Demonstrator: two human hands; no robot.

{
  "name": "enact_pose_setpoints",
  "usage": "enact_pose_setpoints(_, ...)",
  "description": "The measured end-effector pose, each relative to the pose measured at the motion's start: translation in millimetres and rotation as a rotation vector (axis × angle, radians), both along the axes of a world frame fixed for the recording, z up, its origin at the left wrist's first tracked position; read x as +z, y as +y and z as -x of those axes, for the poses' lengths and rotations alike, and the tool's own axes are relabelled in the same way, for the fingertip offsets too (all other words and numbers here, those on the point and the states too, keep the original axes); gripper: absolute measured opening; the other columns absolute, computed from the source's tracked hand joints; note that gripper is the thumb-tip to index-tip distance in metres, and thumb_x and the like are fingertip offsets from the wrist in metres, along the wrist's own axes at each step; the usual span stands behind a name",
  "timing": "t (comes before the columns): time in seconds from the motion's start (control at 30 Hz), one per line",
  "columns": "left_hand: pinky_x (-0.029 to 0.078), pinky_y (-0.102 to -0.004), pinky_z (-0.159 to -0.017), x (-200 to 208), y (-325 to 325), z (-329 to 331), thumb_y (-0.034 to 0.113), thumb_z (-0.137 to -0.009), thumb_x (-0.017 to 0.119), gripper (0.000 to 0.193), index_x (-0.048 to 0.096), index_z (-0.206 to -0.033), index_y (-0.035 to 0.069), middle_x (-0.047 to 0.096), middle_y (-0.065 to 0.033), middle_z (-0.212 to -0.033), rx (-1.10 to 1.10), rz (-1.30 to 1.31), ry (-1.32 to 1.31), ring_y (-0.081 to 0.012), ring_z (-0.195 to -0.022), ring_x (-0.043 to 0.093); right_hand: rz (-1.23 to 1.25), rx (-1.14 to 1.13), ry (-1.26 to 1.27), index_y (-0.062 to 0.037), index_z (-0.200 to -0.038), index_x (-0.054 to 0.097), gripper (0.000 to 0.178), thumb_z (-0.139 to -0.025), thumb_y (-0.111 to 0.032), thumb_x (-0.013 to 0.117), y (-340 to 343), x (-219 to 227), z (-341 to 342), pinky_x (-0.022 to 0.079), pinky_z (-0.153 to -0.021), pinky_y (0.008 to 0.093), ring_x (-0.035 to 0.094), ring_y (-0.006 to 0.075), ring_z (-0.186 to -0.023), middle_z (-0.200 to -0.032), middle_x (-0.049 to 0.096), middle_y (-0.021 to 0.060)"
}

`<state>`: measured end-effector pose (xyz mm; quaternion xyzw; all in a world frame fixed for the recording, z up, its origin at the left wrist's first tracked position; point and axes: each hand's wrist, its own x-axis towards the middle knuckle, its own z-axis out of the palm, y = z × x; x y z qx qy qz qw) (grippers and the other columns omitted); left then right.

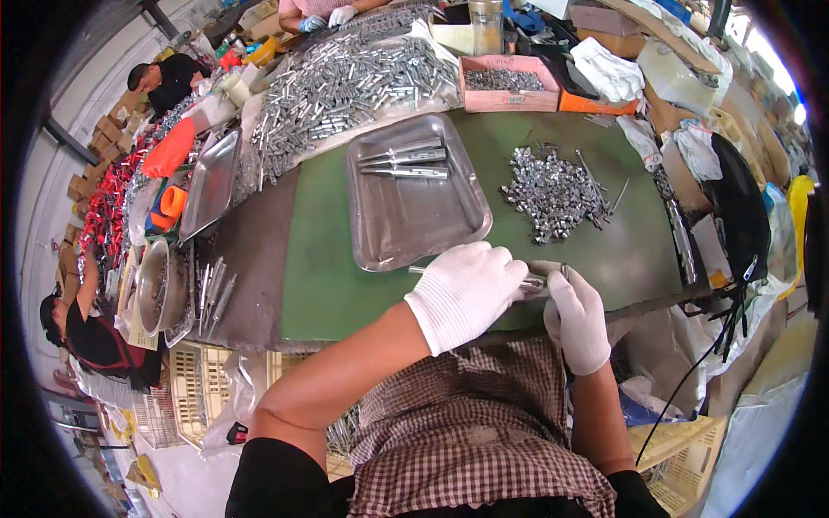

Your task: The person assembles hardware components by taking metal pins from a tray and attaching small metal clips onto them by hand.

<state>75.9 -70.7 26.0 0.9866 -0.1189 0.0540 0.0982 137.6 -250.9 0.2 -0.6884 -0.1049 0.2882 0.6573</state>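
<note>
My left hand [466, 289], in a white knit glove, is closed around a slim silver metal tube [416, 270] whose left end sticks out past the knuckles. Its other end shows between the two hands, over the near edge of the green mat. Also gloved, my right hand [577, 319] pinches at that right end, with a small metal piece [565, 269] peeking out by its fingers; exactly how it meets the tube is hidden. Just beyond lies a steel tray [371, 233] holding several pointed silver tubes [406, 158]. To its right, small metal fittings [553, 194] form a loose pile, with thin rods beside them.
A large heap of metal tubes [345, 95] covers the far table. Near it stands a pink box [509, 99] of small parts. Left are another steel tray [211, 186], a metal bowl [160, 285] and red parts [108, 203]. Co-workers [177, 82] sit left and opposite.
</note>
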Motion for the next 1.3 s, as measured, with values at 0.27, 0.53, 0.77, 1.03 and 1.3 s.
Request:
enact_pose_setpoints(0.27, 0.051, -0.0375, -0.066, -6, -1, 16, 0.027, -0.082, 0.068, 0.03, 0.062, -0.107, 0.011, 0.059, -0.0054, -0.085, -0.015, 0.16, -0.076, -0.0242, -0.075, 0.062, 0.12, 0.103, -0.036, 0.0014, -0.102, 0.066, 0.027, -0.098, -0.02, 0.049, -13, -2, -2, 0.036, -0.053, 0.022, 0.044, 0.0037, -0.057, -0.071, 0.058, -0.0014)
enact_pose_setpoints(0.53, 0.051, -0.0346, -0.064, -7, 7, 21, 0.019, -0.082, 0.067, 0.034, 0.063, -0.116, 0.017, 0.059, -0.0043, -0.08, 0.027, 0.266, -0.045, -0.0231, -0.073, 0.063, 0.192, 0.046, -0.285, 0.0016, -0.09, 0.061, 0.012, -0.089, -0.008, 0.054, -14, -2, -4, 0.037, -0.053, 0.0213, 0.045, 0.0041, -0.057, -0.068, 0.057, -0.0007)
enact_pose_setpoints(0.77, 0.051, -0.0359, -0.06, -16, 2, 20, 0.015, -0.081, 0.065, 0.03, 0.066, -0.11, 0.021, 0.058, -0.0036, -0.076, 0.072, 0.319, -0.095, -0.0228, -0.069, 0.063, 0.159, 0.025, -0.508, 0.0027, -0.095, 0.062, 0.014, -0.085, -0.007, 0.063, -16, -9, -7, 0.047, -0.066, 0.0268, 0.056, 0.0125, -0.066, -0.074, 0.061, 0.0084)
enact_pose_setpoints(1.03, 0.047, -0.0356, -0.053, -21, -7, 21, 0.015, -0.081, 0.064, 0.02, 0.065, -0.1, 0.02, 0.05, -0.0032, -0.068, 0.101, 0.181, -0.147, -0.022, -0.06, 0.058, 0.248, 0.016, -0.621, 0.0016, -0.091, 0.066, 0.012, -0.087, -0.008, 0.061, -21, -16, -26, 0.049, -0.072, 0.0319, 0.064, 0.0212, -0.077, -0.084, 0.066, 0.0134)
enact_pose_setpoints(1.3, 0.047, -0.0371, -0.049, -37, -31, 14, 0.017, -0.084, 0.061, 0.014, 0.062, -0.098, 0.02, 0.051, -0.0066, -0.076, 0.24, 0.072, -0.069, -0.0218, -0.058, 0.058, 0.709, -0.005, -1.158, -0.0052, -0.095, 0.065, 0.014, -0.082, -0.012, 0.065, 3, -29, -70, 0.051, -0.073, 0.0392, 0.064, 0.0334, -0.082, -0.092, 0.064, 0.0137)
